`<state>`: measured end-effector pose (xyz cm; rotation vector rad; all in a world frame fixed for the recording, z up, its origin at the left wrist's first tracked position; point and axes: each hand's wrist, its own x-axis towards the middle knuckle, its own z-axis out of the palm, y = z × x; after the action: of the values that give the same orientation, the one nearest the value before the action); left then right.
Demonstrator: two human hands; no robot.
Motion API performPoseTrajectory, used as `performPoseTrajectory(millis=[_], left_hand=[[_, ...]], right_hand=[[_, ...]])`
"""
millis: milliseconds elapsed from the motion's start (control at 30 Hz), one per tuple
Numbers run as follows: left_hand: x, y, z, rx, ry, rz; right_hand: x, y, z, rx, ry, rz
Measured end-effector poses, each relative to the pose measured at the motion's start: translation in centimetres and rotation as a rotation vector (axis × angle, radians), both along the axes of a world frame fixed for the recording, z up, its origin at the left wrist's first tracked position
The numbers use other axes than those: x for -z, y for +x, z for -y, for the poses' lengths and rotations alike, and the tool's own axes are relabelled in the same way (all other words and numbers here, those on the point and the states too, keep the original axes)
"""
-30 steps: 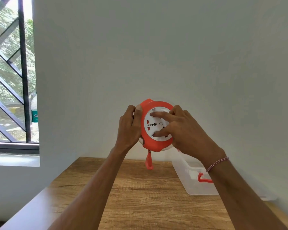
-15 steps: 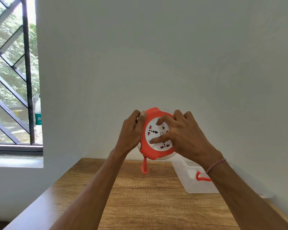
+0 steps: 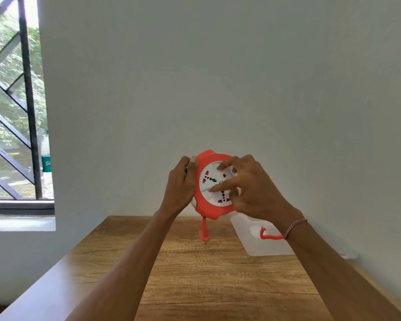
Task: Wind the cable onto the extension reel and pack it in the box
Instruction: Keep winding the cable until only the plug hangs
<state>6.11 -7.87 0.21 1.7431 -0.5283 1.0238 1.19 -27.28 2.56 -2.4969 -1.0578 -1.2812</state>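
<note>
Left hand (image 3: 180, 184) clamping orange reel (image 3: 210, 185) by its left rim, thumb on front edge. Right hand (image 3: 252, 188) pressing fingertips (image 3: 214, 188) on white socket face, turning it. Reel hanging in air above wooden table (image 3: 206, 274), plug (image 3: 203, 235) dangling straight below. Clear box (image 3: 262, 245) lying lower right, nearer right hand. Versus a second ago: face rotating onward, right fingers shifting, plug still hanging out.

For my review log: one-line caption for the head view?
Left hand grips orange extension reel above wooden table; right hand turns its socket face, plug dangling.
</note>
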Motion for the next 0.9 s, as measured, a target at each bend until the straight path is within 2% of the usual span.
performPoseTrajectory(millis=[100, 167, 200, 267, 333, 400, 467, 600, 733, 800, 900], left_hand=[[0.3, -0.2, 0.3, 0.009, -0.071, -0.048], [0.6, -0.4, 0.8, 0.027, -0.115, -0.087], [0.8, -0.5, 1.1, 0.038, -0.138, -0.100], [1.0, -0.8, 1.9, 0.059, -0.184, -0.111], [1.3, -1.0, 2.8, 0.094, -0.225, -0.133], [1.4, -1.2, 4.0, 0.140, -0.259, -0.164], [1.4, -1.5, 5.2, 0.186, -0.287, -0.182], [1.1, -1.4, 6.8, 0.280, -0.248, -0.201], [0.5, -0.8, 7.8, 0.365, -0.183, -0.257], [0.7, 0.3, 8.6, 0.265, -0.152, -0.358], [2.1, 2.3, 10.4, -0.026, 0.073, -0.583]], right_hand=[[0.0, -0.4, 1.1, -0.148, 0.438, -0.053], [0.2, -0.7, 1.8, -0.091, 0.684, -0.113], [0.5, -0.7, 2.2, -0.044, 0.794, -0.199], [1.3, -0.9, 2.9, -0.064, 1.012, -0.505], [2.4, -1.2, 3.2, -0.265, 1.198, -0.830], [3.6, -1.4, 2.9, -0.435, 1.255, -0.959], [4.4, -1.4, 2.3, -0.514, 1.320, -0.941], [4.2, -1.1, 2.8, -0.492, 1.520, -0.818], [3.3, -1.2, 4.8, -0.449, 1.566, -0.738], [2.6, -1.2, 6.0, -0.430, 1.611, -0.723], [1.4, -1.3, 7.8, -0.416, 1.654, -0.708]])
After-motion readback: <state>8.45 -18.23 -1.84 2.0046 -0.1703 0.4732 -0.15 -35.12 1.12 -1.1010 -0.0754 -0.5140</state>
